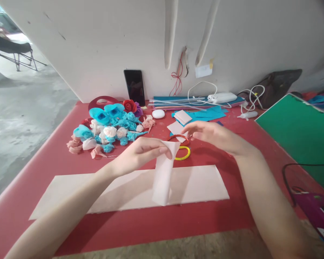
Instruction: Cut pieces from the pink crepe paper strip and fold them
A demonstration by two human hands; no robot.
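My left hand (147, 153) pinches the top of a folded strip of pale pink paper (162, 183), which hangs from the fingers over the table. Beneath it a long pale pink sheet (197, 183) lies flat. To the right, my right hand (213, 136) hovers with fingers loosely apart and holds nothing. Between the hands lie scissors with a yellow handle loop (184, 154) and a red handle loop (178, 136); their blades are hidden. Small pale pink paper pieces (175, 127) lie just behind the right hand.
Paper flowers (110, 126) in blue, white and pink are heaped at the left back. A phone (135, 86) leans on the wall. A white case (158, 114), blue paper (207, 114) and a power strip (221, 98) lie behind. A green board (297, 133) stands at the right.
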